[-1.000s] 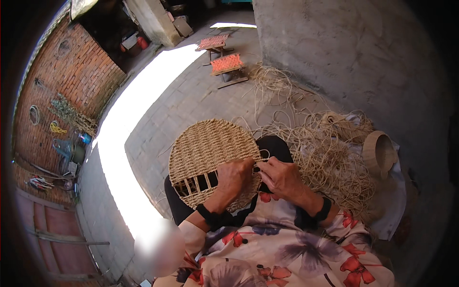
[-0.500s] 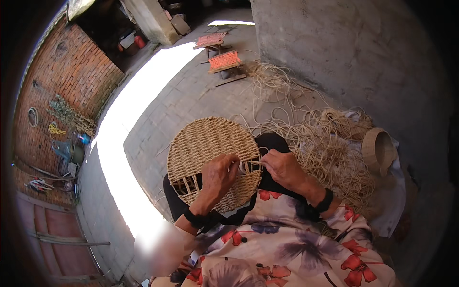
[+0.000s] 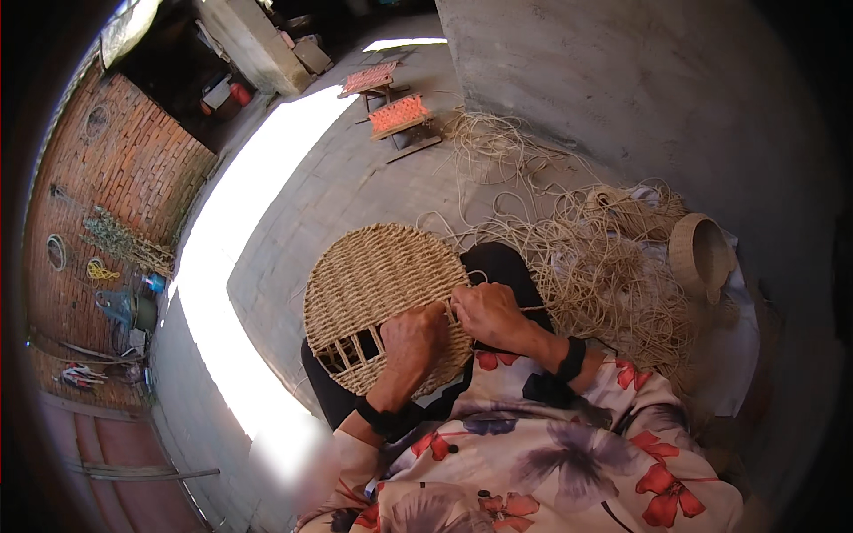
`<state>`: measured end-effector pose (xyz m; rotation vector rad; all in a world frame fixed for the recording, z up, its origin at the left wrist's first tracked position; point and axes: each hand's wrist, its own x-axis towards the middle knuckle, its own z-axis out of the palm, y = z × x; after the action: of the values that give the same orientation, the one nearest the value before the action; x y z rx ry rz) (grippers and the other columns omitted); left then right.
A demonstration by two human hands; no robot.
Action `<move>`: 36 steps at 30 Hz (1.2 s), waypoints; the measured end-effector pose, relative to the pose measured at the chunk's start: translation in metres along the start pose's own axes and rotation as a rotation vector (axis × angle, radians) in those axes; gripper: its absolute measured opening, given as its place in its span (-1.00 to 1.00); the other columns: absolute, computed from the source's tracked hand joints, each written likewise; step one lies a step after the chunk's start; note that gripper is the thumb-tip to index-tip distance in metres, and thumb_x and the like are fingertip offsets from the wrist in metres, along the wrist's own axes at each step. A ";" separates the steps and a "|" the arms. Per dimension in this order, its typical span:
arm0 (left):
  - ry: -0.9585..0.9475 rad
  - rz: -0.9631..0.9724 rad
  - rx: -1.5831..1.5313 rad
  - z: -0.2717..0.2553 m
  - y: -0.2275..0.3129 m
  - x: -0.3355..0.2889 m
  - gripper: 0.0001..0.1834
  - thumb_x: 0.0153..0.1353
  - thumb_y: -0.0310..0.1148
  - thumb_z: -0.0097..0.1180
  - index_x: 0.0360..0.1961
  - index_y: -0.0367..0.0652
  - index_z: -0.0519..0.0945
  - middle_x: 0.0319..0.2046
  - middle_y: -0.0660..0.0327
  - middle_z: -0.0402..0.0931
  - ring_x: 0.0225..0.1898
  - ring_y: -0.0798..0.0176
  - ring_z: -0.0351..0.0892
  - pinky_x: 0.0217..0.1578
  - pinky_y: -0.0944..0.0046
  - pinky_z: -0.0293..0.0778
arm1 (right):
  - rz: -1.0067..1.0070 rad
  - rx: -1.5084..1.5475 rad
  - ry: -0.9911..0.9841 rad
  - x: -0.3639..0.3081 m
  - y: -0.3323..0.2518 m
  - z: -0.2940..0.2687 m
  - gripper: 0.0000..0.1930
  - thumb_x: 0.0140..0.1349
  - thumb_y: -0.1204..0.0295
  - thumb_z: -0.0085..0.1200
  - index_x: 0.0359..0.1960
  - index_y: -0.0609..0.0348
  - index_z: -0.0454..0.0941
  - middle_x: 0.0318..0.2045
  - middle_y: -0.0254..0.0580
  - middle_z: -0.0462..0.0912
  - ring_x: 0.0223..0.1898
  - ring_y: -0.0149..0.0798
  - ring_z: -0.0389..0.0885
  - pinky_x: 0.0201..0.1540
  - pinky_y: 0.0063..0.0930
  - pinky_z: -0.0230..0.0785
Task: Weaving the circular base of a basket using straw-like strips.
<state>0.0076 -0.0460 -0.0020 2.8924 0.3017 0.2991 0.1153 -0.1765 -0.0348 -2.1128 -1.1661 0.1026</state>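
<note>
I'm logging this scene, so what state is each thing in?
Panel: woven, open gap showing at lower left
Left hand: fingers curled over the panel; grip hidden
Right hand: fingers curled near the panel's right edge; grip hidden
Rope: loose, tangled heap
Basket: tilted, opening showing
Cloth: spread, partly covered
Stools: standing

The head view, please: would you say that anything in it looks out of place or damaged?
The cord at right lies in a tangled heap, not coiled, and the woven basket beside it seems tipped, its mouth facing sideways. The round woven panel shows open gaps, but no clear break.
</note>
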 end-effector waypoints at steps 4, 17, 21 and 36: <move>-0.133 -0.056 0.102 -0.001 0.001 0.002 -0.87 0.15 -0.28 0.15 -0.41 -0.07 0.66 -0.59 0.01 0.59 -0.51 -0.08 0.63 -0.47 -0.01 0.49 | 0.013 -0.001 -0.123 0.006 -0.001 -0.001 -0.82 0.19 0.33 0.07 -0.41 0.19 0.56 -0.50 0.05 0.66 -0.41 0.14 0.68 -0.32 0.00 0.51; -0.085 -0.111 -0.353 -0.018 -0.003 -0.006 -0.84 0.20 -0.35 0.21 -0.32 -0.25 0.65 -0.60 0.00 0.58 -0.56 0.10 0.63 -0.46 0.17 0.48 | -0.090 0.209 -0.087 0.040 0.066 -0.042 -0.85 0.04 0.28 0.15 -0.48 0.07 0.64 -0.55 -0.07 0.64 -0.44 0.07 0.63 -0.34 -0.04 0.41; -0.076 -0.365 -0.707 -0.047 -0.015 -0.017 -0.84 0.30 -0.33 0.16 -0.31 -0.22 0.61 -0.49 0.28 0.55 -0.51 0.40 0.46 -0.45 0.38 0.37 | -0.040 0.143 -0.154 0.045 0.062 -0.043 -0.87 -0.07 0.41 0.07 -0.50 0.06 0.66 -0.48 -0.10 0.68 -0.33 0.04 0.68 -0.26 0.00 0.45; -0.211 -0.611 -1.492 -0.058 -0.043 -0.028 -0.70 0.49 -0.17 -0.04 -0.35 -0.13 0.51 -0.64 0.54 0.09 -0.63 0.60 -0.03 -0.60 0.46 0.00 | -0.046 0.223 -0.188 0.045 0.065 -0.037 -0.89 -0.03 0.34 0.13 -0.52 0.08 0.57 -0.56 -0.09 0.58 -0.43 0.01 0.61 -0.32 -0.08 0.39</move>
<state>-0.0401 -0.0006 0.0380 1.2698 0.5661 0.0346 0.2024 -0.1840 -0.0363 -1.9098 -1.2497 0.3991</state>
